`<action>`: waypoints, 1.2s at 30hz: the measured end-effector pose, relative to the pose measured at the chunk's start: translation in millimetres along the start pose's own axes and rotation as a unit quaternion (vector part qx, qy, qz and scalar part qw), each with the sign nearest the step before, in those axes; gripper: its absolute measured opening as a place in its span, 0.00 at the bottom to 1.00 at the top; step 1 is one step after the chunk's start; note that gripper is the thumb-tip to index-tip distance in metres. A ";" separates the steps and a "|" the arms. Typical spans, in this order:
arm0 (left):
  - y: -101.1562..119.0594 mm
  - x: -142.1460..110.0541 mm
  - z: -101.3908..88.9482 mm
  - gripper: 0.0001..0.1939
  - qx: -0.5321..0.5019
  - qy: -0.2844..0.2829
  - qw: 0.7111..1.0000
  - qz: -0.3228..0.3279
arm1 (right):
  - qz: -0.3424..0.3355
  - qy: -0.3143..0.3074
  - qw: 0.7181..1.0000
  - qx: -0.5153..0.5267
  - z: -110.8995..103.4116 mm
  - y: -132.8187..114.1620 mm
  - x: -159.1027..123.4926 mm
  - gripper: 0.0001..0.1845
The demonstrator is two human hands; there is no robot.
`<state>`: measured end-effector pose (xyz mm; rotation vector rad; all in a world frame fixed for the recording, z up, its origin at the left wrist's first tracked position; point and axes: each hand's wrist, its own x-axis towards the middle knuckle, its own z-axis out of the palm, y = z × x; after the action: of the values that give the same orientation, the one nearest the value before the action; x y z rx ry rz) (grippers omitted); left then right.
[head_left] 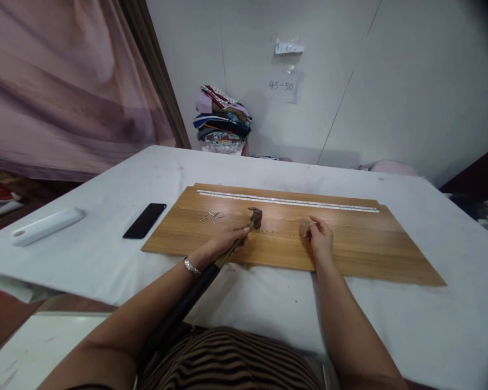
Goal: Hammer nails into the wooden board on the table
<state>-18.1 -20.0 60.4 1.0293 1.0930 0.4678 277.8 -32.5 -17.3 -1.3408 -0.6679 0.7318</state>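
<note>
My left hand (230, 241) is closed round the upper handle of a claw hammer (255, 218), just below its metal head. The hammer's long dark grip runs back under my left forearm. My right hand (321, 238) hovers at the front half of a wood-grain board (370, 246), its fingers curled and pinched together; whatever may be between them is too small to make out. Between the two hands a row of small dark dots (277, 233) crosses the board. To the left of the hammer head lies a loose group of nails (211, 217).
Two thin white strips (288, 201) lie along the board's far edge. A black phone (145, 221) and a white plastic object with a hole at one end (49, 226) rest on the white-covered table (117, 179). Folded clothes (223, 122) are stacked behind, by the wall.
</note>
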 end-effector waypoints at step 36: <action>1.8 -0.4 -0.1 0.17 -0.004 0.000 1.000 0.018 | 0.000 0.002 1.000 -0.002 0.3 3.3 1.1 0.28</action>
<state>-18.1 -19.4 62.1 1.0441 1.0736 0.5017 278.0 -31.1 -20.6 -1.3461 -0.6678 0.7281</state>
